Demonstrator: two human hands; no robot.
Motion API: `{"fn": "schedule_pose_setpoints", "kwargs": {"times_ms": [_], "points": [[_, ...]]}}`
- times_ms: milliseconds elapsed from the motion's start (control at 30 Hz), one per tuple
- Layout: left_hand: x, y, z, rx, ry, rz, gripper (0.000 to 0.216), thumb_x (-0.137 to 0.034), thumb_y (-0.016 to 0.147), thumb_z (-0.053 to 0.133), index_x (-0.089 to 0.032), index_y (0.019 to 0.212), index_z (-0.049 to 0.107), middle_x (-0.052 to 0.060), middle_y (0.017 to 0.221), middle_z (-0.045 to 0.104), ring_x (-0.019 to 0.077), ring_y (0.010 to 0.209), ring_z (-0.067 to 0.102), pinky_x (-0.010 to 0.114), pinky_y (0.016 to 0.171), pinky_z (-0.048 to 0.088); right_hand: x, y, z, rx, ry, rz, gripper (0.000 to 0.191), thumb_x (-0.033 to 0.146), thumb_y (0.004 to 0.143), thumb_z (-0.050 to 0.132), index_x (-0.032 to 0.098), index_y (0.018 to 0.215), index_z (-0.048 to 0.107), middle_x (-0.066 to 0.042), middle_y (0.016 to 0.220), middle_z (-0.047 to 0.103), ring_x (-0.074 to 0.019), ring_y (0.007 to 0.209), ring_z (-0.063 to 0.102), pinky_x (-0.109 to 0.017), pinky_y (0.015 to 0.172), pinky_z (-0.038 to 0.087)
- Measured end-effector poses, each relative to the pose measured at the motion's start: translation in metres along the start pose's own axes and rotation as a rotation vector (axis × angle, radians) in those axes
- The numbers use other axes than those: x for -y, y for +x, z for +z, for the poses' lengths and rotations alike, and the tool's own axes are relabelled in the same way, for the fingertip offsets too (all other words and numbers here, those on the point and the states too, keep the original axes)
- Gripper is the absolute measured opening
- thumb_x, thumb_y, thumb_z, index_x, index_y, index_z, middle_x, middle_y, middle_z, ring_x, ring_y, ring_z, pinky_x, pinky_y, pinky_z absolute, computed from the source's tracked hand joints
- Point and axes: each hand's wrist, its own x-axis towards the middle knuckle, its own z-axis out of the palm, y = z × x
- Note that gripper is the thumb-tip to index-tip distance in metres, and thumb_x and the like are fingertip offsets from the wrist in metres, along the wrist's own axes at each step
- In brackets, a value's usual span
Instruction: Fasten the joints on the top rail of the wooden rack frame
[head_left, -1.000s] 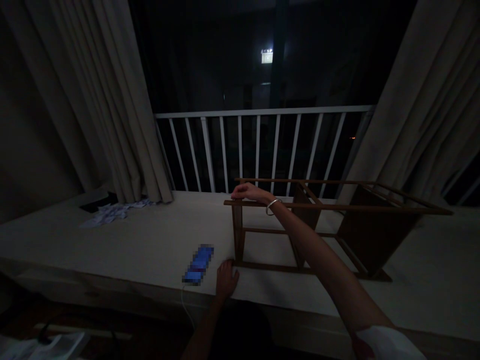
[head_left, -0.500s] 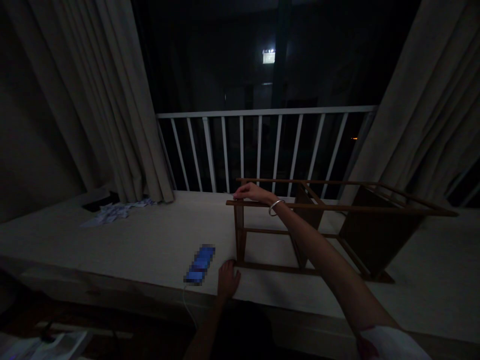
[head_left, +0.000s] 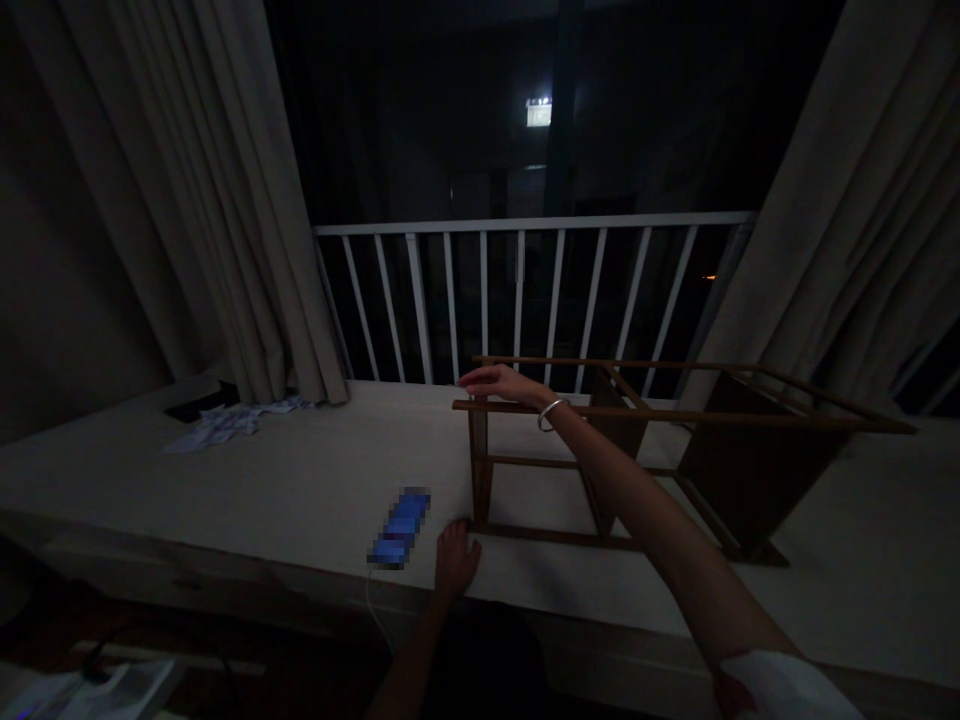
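The right hand (head_left: pixel 495 382) is laid flat over the left end of the upper front rail of a wooden frame (head_left: pixel 675 415). Its fingers are stretched out and not curled round the rail, so nothing is clasped. A silver bangle (head_left: pixel 550 414) is worn on the right wrist, and the bare forearm is stretched across the frame from the lower right. The left hand (head_left: pixel 455 558) is spread palm down on the pale padded surface (head_left: pixel 300 480), with the fingers apart and the fingertips at the frame's lower left corner. Whether the wood is actually touched there cannot be told in the dim light. Nothing is held in this hand.

The frame is seen lying lengthwise on the padded surface, right of the middle. It is made of thin brown rails and posts. A darker solid panel is seen at its right end, and a slanted brace near its middle.

A lit phone (head_left: pixel 399 527) is lying just left of the left hand, with a white cable (head_left: pixel 373 600) hanging from it over the edge. Scattered papers (head_left: pixel 225 422) are seen at the foot of the left curtain (head_left: pixel 247 200). A white railing (head_left: pixel 525 225) is seen behind the frame.
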Motion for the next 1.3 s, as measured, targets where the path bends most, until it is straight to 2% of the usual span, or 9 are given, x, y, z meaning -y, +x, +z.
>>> {"fn": "schedule_pose_setpoints", "kwargs": {"times_ms": [133,233,333,533,800,1033,1300], "points": [[-0.0003,0.0006,-0.0011,0.008,-0.009,-0.004,0.038,-0.027,0.076,0.036,-0.014,0.111,0.044,0.010,0.110,0.048,0.0204,0.105,0.041,0.036,0.092,0.026,0.0041,-0.0015,-0.0020,0.082,-0.070,-0.063,0.040,0.035,0.073,0.055,0.022,0.110,0.054,-0.005,0.127,0.040,-0.0168,0.113,0.039,-0.030,0.093,0.030],[-0.0004,0.0007,0.0004,-0.001,-0.009,-0.011,0.038,-0.026,0.076,0.036,-0.013,0.111,0.044,0.010,0.110,0.049,0.0203,0.105,0.041,0.035,0.092,0.026,0.0047,-0.0018,-0.0033,0.150,-0.125,-0.099,0.038,0.037,0.076,0.051,0.021,0.110,0.054,-0.004,0.134,0.030,-0.0169,0.121,0.029,-0.030,0.098,0.022],[0.0005,0.0005,0.0029,-0.022,0.001,-0.007,0.038,-0.026,0.076,0.036,-0.014,0.111,0.044,0.010,0.111,0.048,0.0204,0.106,0.041,0.036,0.092,0.026,0.0034,-0.0007,-0.0034,0.201,-0.146,-0.115,0.039,0.039,0.079,0.046,0.021,0.112,0.052,-0.004,0.129,0.037,-0.0150,0.117,0.034,-0.029,0.098,0.021],[0.0034,-0.0005,0.0055,-0.042,0.015,0.010,0.036,-0.025,0.076,0.035,-0.014,0.110,0.044,0.009,0.109,0.048,0.0199,0.104,0.041,0.036,0.092,0.027,0.0026,0.0002,-0.0016,0.165,-0.177,-0.073,0.040,0.040,0.080,0.043,0.019,0.113,0.051,-0.005,0.115,0.050,-0.0147,0.102,0.044,-0.029,0.090,0.030],[0.0011,-0.0007,0.0027,-0.028,0.004,0.005,0.038,-0.026,0.076,0.036,-0.014,0.111,0.044,0.010,0.110,0.048,0.0206,0.105,0.041,0.036,0.092,0.027,0.0010,0.0013,-0.0003,-0.010,-0.290,-0.194,0.031,0.037,0.075,0.052,0.018,0.098,0.061,-0.006,0.102,0.052,-0.0146,0.089,0.048,-0.028,0.080,0.037],[-0.0015,-0.0001,-0.0005,-0.013,-0.001,-0.005,0.038,-0.026,0.076,0.035,-0.014,0.111,0.044,0.010,0.110,0.048,0.0205,0.106,0.041,0.037,0.092,0.027,-0.0036,0.0040,-0.0021,-0.124,-0.333,-0.172,0.032,0.041,0.067,0.059,0.018,0.089,0.063,-0.006,0.099,0.051,-0.0157,0.093,0.046,-0.029,0.082,0.036],[-0.0019,0.0001,-0.0038,0.017,-0.015,-0.005,0.038,-0.027,0.076,0.035,-0.015,0.111,0.044,0.010,0.111,0.048,0.0209,0.106,0.041,0.037,0.092,0.026,0.0014,-0.0008,0.0014,-0.167,-0.187,-0.017,0.037,0.042,0.063,0.061,0.013,0.086,0.061,-0.005,0.084,0.059,-0.0143,0.079,0.052,-0.026,0.071,0.040]]}}
